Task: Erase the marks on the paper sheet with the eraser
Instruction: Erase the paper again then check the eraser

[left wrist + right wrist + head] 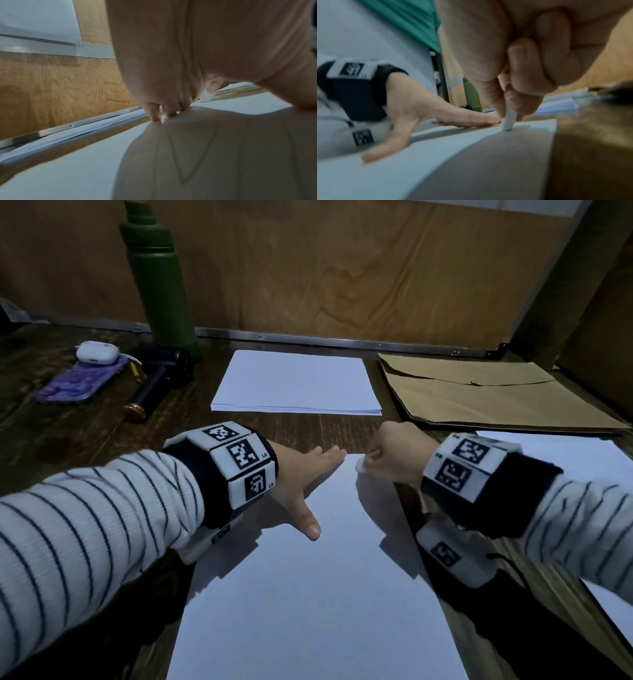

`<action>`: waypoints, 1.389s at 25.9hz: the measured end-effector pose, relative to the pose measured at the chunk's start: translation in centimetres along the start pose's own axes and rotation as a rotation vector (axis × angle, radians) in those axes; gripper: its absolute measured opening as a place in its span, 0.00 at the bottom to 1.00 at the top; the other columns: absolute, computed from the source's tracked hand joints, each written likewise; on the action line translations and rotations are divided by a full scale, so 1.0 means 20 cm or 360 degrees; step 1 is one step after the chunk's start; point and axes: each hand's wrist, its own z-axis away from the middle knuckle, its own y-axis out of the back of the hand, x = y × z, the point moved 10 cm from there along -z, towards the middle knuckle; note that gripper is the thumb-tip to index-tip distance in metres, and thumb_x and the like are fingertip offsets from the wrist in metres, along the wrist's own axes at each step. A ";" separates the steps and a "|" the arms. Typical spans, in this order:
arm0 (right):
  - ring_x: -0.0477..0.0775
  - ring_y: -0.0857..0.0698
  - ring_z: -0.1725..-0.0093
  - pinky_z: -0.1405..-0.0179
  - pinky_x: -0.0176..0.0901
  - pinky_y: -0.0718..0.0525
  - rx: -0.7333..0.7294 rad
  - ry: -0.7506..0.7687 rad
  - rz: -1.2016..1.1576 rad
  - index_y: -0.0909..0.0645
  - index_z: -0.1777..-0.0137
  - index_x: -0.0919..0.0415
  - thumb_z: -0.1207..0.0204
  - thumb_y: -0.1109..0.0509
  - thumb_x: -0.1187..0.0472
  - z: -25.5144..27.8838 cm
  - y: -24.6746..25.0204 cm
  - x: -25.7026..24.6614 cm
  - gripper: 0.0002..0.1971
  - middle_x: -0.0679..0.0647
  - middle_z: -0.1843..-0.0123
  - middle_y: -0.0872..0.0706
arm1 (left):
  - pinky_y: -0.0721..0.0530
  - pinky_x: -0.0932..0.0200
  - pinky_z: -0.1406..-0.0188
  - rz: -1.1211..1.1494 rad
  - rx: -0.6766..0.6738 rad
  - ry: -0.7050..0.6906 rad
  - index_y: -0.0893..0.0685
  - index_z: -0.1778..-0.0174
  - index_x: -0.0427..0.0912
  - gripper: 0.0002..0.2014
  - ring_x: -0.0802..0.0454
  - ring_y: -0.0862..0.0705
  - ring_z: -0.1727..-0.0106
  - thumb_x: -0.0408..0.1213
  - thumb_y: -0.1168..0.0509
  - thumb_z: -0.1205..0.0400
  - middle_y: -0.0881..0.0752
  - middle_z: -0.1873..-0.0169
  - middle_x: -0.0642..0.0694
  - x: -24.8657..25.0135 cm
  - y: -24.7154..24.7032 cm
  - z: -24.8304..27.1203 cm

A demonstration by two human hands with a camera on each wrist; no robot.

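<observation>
A white paper sheet [308,594] lies on the dark wooden desk in front of me. My left hand [301,474] lies flat on its upper left part, fingers straight and thumb spread; it also shows pressed on the paper [471,155] as a left hand [423,115] in the right wrist view. My right hand [394,453] pinches a small white eraser [360,465] at the sheet's top edge. The eraser [509,120] stands upright with its tip on the paper. In the left wrist view the eraser [207,96] peeks out beyond my fingers [169,108]. No clear marks show near the eraser.
A stack of white paper [298,383] lies behind, a brown envelope [486,395] at the right, more loose sheets [582,460] at the right edge. A green bottle [157,278], earbud case [97,352], purple phone [80,383] and black cylinders [154,388] sit at the back left.
</observation>
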 end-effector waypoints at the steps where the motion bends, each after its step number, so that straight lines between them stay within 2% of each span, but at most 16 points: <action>1: 0.59 0.26 0.62 0.70 0.41 0.30 0.0043 0.0032 0.0035 0.36 0.72 0.59 0.23 0.36 0.61 0.02 0.01 -0.04 0.17 0.57 0.70 0.28 | 0.50 0.46 0.19 0.0013 0.0009 0.0034 0.74 0.21 0.54 0.64 0.49 0.56 0.16 0.61 0.27 0.32 0.64 0.17 0.49 -0.02 0.00 -0.01; 3: 0.54 0.29 0.68 0.71 0.40 0.32 -0.0046 0.0293 0.0010 0.38 0.75 0.55 0.21 0.38 0.62 0.10 -0.07 -0.20 0.20 0.53 0.74 0.32 | 0.49 0.44 0.20 0.0063 0.0010 0.0045 0.77 0.22 0.55 0.66 0.45 0.53 0.16 0.61 0.26 0.33 0.63 0.17 0.46 -0.04 0.00 -0.01; 5: 0.45 0.34 0.73 0.74 0.34 0.36 -0.0198 0.0458 -0.0078 0.43 0.76 0.50 0.22 0.36 0.61 0.19 -0.15 -0.29 0.24 0.48 0.75 0.34 | 0.53 0.41 0.20 0.0083 -0.0004 -0.0030 0.74 0.21 0.54 0.64 0.46 0.59 0.16 0.58 0.25 0.32 0.65 0.17 0.46 -0.01 -0.01 -0.01; 10: 0.59 0.29 0.64 0.67 0.40 0.30 -0.0031 0.0120 -0.0038 0.27 0.72 0.55 0.25 0.38 0.60 0.03 -0.05 -0.11 0.13 0.55 0.74 0.32 | 0.58 0.42 0.19 -0.0005 0.0024 -0.0131 0.70 0.19 0.56 0.59 0.50 0.66 0.17 0.58 0.28 0.29 0.67 0.17 0.51 0.03 0.00 0.01; 11: 0.58 0.28 0.62 0.65 0.39 0.30 -0.0026 0.0174 -0.0053 0.31 0.71 0.58 0.24 0.38 0.59 0.05 -0.06 -0.14 0.14 0.54 0.74 0.32 | 0.58 0.44 0.19 -0.0003 0.0042 -0.0131 0.69 0.19 0.55 0.59 0.49 0.65 0.17 0.57 0.27 0.29 0.66 0.17 0.50 0.04 0.00 0.01; 15: 0.48 0.29 0.63 0.69 0.27 0.36 -0.0154 0.0589 -0.0219 0.17 0.54 0.64 0.23 0.34 0.61 0.17 -0.15 -0.31 0.07 0.39 0.73 0.32 | 0.57 0.44 0.20 0.0014 0.0066 -0.0125 0.66 0.17 0.52 0.60 0.46 0.65 0.17 0.53 0.24 0.30 0.66 0.17 0.48 0.05 0.01 0.01; 17: 0.53 0.25 0.60 0.67 0.32 0.30 -0.0085 0.0412 -0.0213 0.19 0.62 0.61 0.24 0.32 0.58 0.09 -0.12 -0.23 0.08 0.44 0.72 0.29 | 0.58 0.42 0.20 0.0006 0.0052 -0.0162 0.68 0.18 0.55 0.60 0.47 0.66 0.17 0.54 0.25 0.30 0.64 0.17 0.49 0.06 0.01 0.02; 19: 0.56 0.21 0.57 0.60 0.39 0.24 -0.0059 0.0249 -0.0178 0.19 0.59 0.63 0.25 0.33 0.55 0.04 -0.11 -0.16 0.10 0.52 0.68 0.23 | 0.57 0.43 0.20 -0.0004 0.0082 -0.0140 0.70 0.19 0.56 0.61 0.48 0.65 0.17 0.55 0.25 0.30 0.64 0.17 0.49 0.06 0.02 0.03; 21: 0.52 0.23 0.55 0.56 0.37 0.26 -0.0162 0.0435 -0.0269 0.15 0.52 0.61 0.25 0.32 0.56 0.09 -0.16 -0.24 0.10 0.53 0.60 0.18 | 0.57 0.45 0.20 -0.0016 0.0085 -0.0142 0.67 0.18 0.54 0.60 0.48 0.65 0.17 0.53 0.24 0.30 0.64 0.17 0.48 0.07 0.02 0.04; 23: 0.49 0.25 0.54 0.57 0.34 0.28 -0.0296 0.0541 -0.0294 0.13 0.47 0.60 0.25 0.31 0.56 0.16 -0.20 -0.28 0.11 0.50 0.59 0.18 | 0.57 0.40 0.20 -0.0026 0.0052 -0.0167 0.66 0.18 0.56 0.60 0.45 0.65 0.17 0.53 0.24 0.31 0.65 0.17 0.45 0.08 0.01 0.03; 25: 0.52 0.22 0.57 0.60 0.36 0.26 -0.0220 0.0318 -0.0202 0.12 0.54 0.59 0.25 0.31 0.55 0.08 -0.15 -0.13 0.10 0.50 0.64 0.20 | 0.57 0.36 0.21 -0.0040 0.0020 -0.0167 0.67 0.19 0.60 0.60 0.43 0.65 0.17 0.55 0.25 0.31 0.66 0.17 0.45 0.07 0.01 0.03; 26: 0.54 0.22 0.58 0.65 0.37 0.27 -0.0128 0.0164 -0.0140 0.14 0.62 0.58 0.26 0.32 0.55 0.03 -0.08 -0.04 0.09 0.51 0.67 0.22 | 0.56 0.35 0.21 -0.0061 0.0008 -0.0141 0.68 0.19 0.59 0.60 0.44 0.65 0.17 0.57 0.25 0.30 0.67 0.17 0.46 0.06 0.00 0.02; 28: 0.56 0.25 0.59 0.74 0.37 0.33 -0.0009 -0.0022 -0.0072 0.27 0.76 0.54 0.25 0.33 0.57 -0.01 -0.01 0.06 0.17 0.51 0.71 0.28 | 0.55 0.38 0.20 -0.0112 -0.0001 -0.0095 0.67 0.18 0.55 0.58 0.45 0.64 0.17 0.57 0.27 0.29 0.67 0.17 0.48 0.06 0.00 0.03; 30: 0.56 0.28 0.63 0.74 0.37 0.34 0.0017 0.0117 -0.0072 0.30 0.76 0.53 0.24 0.36 0.58 0.05 -0.03 -0.03 0.18 0.51 0.73 0.30 | 0.56 0.42 0.20 -0.0077 0.0046 -0.0120 0.63 0.17 0.54 0.52 0.46 0.63 0.16 0.55 0.30 0.24 0.65 0.17 0.48 0.10 0.02 0.04; 33: 0.46 0.31 0.74 0.75 0.32 0.37 -0.0215 0.0389 -0.0087 0.25 0.85 0.50 0.24 0.36 0.58 0.18 -0.16 -0.19 0.25 0.46 0.83 0.25 | 0.49 0.40 0.21 -0.0083 0.0138 -0.0147 0.53 0.17 0.49 0.44 0.38 0.58 0.16 0.52 0.33 0.21 0.59 0.16 0.42 0.14 0.05 0.04; 36: 0.51 0.27 0.69 0.76 0.33 0.36 -0.0146 0.0242 -0.0068 0.30 0.84 0.53 0.25 0.36 0.59 0.07 -0.09 -0.06 0.24 0.46 0.80 0.26 | 0.46 0.38 0.21 -0.0129 0.0096 -0.0094 0.54 0.16 0.48 0.47 0.39 0.57 0.16 0.56 0.33 0.23 0.59 0.16 0.43 0.12 0.04 0.04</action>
